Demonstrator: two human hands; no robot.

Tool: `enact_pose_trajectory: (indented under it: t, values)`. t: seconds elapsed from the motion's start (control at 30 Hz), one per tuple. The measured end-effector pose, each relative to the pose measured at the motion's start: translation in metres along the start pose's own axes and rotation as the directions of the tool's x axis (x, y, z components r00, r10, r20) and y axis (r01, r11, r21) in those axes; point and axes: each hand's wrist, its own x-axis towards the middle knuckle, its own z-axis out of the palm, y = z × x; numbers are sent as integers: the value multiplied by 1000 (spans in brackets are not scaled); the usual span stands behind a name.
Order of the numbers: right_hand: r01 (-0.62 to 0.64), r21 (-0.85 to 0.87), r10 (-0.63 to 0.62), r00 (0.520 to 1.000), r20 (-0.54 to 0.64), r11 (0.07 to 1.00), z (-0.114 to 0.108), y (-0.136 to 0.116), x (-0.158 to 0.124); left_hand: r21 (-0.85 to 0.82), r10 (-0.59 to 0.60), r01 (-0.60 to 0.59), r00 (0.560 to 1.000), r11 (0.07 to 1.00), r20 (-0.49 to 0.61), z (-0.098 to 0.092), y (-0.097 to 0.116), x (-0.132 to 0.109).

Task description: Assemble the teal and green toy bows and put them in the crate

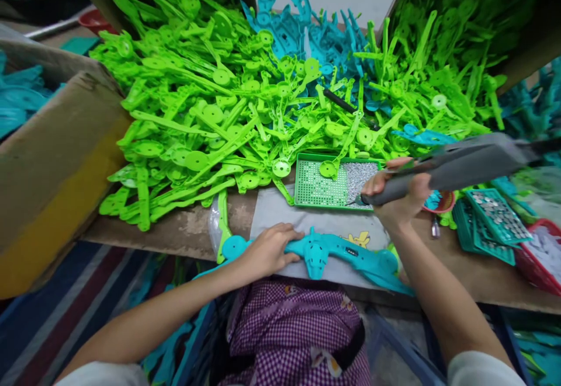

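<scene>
My left hand (270, 250) is closed around a long blue plastic part (316, 251) that lies across the table's front edge. In my right hand (401, 196) is a grey power screwdriver (456, 164), held level with its tip pointing left. That tip is over the right half of a green perforated tray (319, 184), where many small silver screws (362, 178) are heaped. A round-ended green plastic piece (328, 168) rests over the tray's back rim. Under the blue part lies a grey cloth (280, 214) with a yellow cartoon print.
A large heap of green plastic pieces (197, 111) fills the back, with blue parts (315, 35) behind. On the right are stacked green trays (495, 216) of metal pieces and a red basket (541, 257). A cardboard box (56, 181) stands at left.
</scene>
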Motion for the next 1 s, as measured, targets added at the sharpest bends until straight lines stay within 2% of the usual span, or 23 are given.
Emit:
enact_pose_trajectory:
  t: [0.13,0.33,0.63,0.83,1.0]
  values:
    - [-25,-19,27,994,108,1000,15,-18,-29,-1,6,-6,1000,1000,5,-2,3,0]
    - [-115,28,109,979,170,993,41,2,-67,6,44,-44,999,999,18,-3,2,2]
    - [-209,14,208,976,72,978,52,16,-69,-14,72,-72,997,997,1,-6,4,-1]
    - [-228,-13,227,961,159,974,55,23,-75,-1,66,-66,998,998,12,-3,1,0]
    - [-198,21,193,972,134,980,58,14,-72,-83,99,-104,994,991,-54,-2,0,0]
